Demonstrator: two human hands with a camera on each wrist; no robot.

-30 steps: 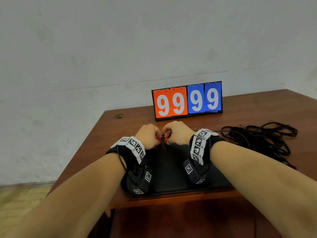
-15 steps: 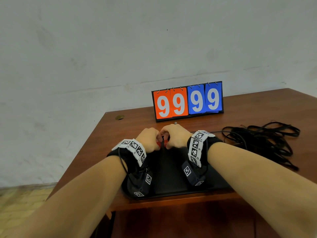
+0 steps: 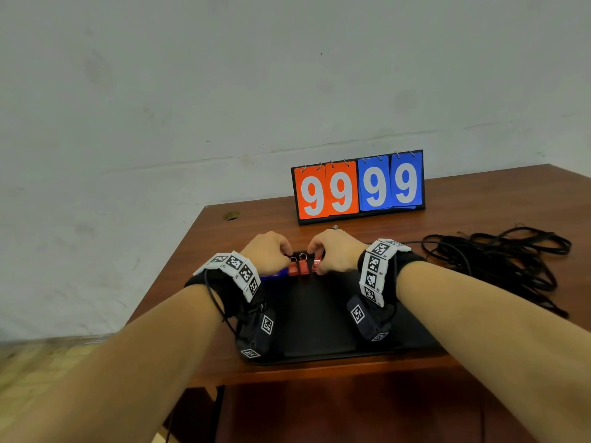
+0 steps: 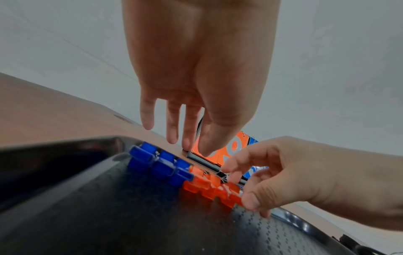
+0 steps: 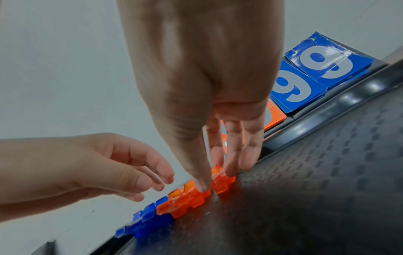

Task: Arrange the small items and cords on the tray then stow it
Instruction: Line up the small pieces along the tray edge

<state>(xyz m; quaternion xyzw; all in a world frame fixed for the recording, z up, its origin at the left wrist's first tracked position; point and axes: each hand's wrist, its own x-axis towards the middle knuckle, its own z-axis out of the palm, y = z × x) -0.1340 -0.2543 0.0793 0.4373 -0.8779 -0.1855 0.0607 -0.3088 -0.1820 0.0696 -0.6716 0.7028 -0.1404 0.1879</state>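
Observation:
A black tray point(image 3: 315, 318) lies on the wooden table in front of me. Along its far rim runs a row of blue clips point(image 4: 157, 163) followed by orange clips point(image 4: 207, 187). My right hand point(image 5: 210, 176) pinches the rightmost orange clip point(image 5: 222, 183) between thumb and forefinger. My left hand point(image 4: 196, 148) hovers just above the row with loose fingers, holding nothing. In the head view the left hand point(image 3: 271, 254) and right hand point(image 3: 332, 251) sit either side of the orange clips point(image 3: 300, 268). A tangle of black cords point(image 3: 495, 260) lies on the table right of the tray.
A flip scoreboard point(image 3: 358, 187) reading 9999 stands behind the tray near the wall. A small brass disc point(image 3: 231, 215) sits at the table's far left corner. The table's left edge runs close beside the tray.
My hands were bunched together over the clips and have drawn slightly apart. The left hand has let go, and the orange clips now show between the hands.

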